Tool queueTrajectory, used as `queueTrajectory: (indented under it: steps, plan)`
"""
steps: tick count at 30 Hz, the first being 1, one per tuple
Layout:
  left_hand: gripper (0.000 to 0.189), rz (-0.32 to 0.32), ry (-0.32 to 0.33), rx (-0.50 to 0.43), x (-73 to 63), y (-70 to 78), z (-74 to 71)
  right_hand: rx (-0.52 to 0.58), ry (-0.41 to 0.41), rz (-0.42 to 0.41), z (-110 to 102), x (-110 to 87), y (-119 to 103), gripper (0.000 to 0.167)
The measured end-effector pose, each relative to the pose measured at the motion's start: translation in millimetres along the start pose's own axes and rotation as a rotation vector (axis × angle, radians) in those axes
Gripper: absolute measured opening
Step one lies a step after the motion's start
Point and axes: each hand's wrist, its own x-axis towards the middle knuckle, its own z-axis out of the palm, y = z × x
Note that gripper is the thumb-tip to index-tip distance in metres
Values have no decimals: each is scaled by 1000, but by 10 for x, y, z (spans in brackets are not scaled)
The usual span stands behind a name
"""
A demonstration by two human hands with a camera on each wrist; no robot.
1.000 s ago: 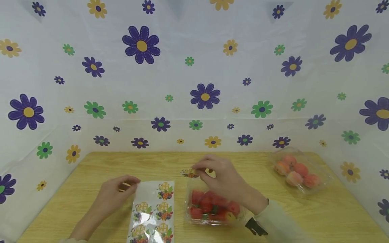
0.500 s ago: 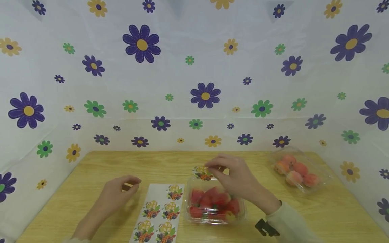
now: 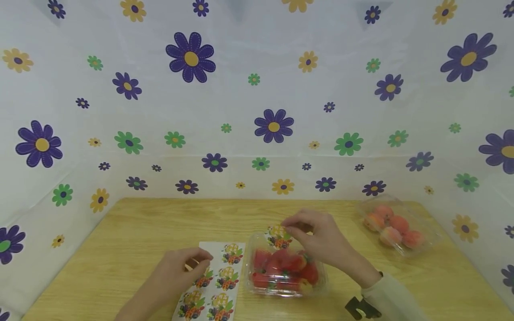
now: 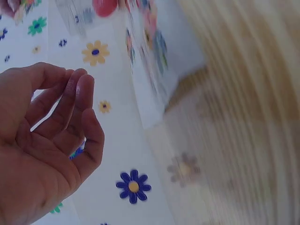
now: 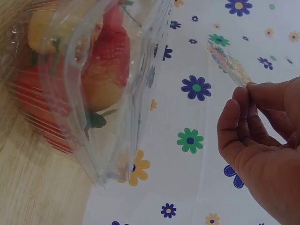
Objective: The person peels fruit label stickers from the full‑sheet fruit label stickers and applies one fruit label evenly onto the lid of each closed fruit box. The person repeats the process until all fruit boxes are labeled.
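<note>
My right hand (image 3: pixel 321 234) pinches a fruit-print sticker (image 3: pixel 278 238) by its right edge, between thumb and fingertips. The sticker hangs over the back of a clear plastic clamshell box (image 3: pixel 287 292) with red fruit (image 3: pixel 273 263) in it. In the right wrist view the sticker (image 5: pixel 229 63) is nearly edge-on, apart from the box's wall (image 5: pixel 136 108). My left hand (image 3: pixel 176 269) holds nothing; its fingers are loosely bent over the left side of a white sticker sheet (image 3: pixel 212 246), hiding part of it. The left wrist view shows that hand's (image 4: pixel 56 136) bare palm.
A second clear box (image 3: pixel 427 225) with several peach-like fruits (image 3: pixel 390 236) lies at the back right of the wooden table (image 3: pixel 140 232). Flower-print cloth (image 3: pixel 237 102) surrounds the table at the back and sides. A dark strap buckle (image 3: pixel 362 308) hangs at the right cuff.
The right hand has carried the sticker rightward to over the box's back. The sheet slid right toward the box, out of the left hand's reach; that hand then moved right over it.
</note>
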Motion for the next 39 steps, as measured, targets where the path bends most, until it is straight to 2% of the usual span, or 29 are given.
queueTrajectory:
  steps: [2,9,13,17,21,31,37,39]
  plan:
    - [18,33,-39,-29,0,66,66,11,-7,26,-6,-15,5,13]
    - [30,87,-159,-162,-13,260,227,35,-24,103,-32,-55,38,13]
    - [31,121,-191,-213,-15,296,312,62,-42,114,-55,-77,53,13]
    - [28,136,-209,-225,-14,293,375,93,-63,149,-74,-106,58,13]
    - [27,180,-213,-215,-27,290,410,115,-77,181,-82,-145,83,14]
    - [25,237,-181,-171,-72,325,443,184,-96,206,-84,-210,159,15]
    - [24,156,-168,-148,-61,342,405,135,-103,215,-86,-229,168,15]
    - [23,151,-149,-132,-63,341,383,135,-108,231,-80,-230,165,15]
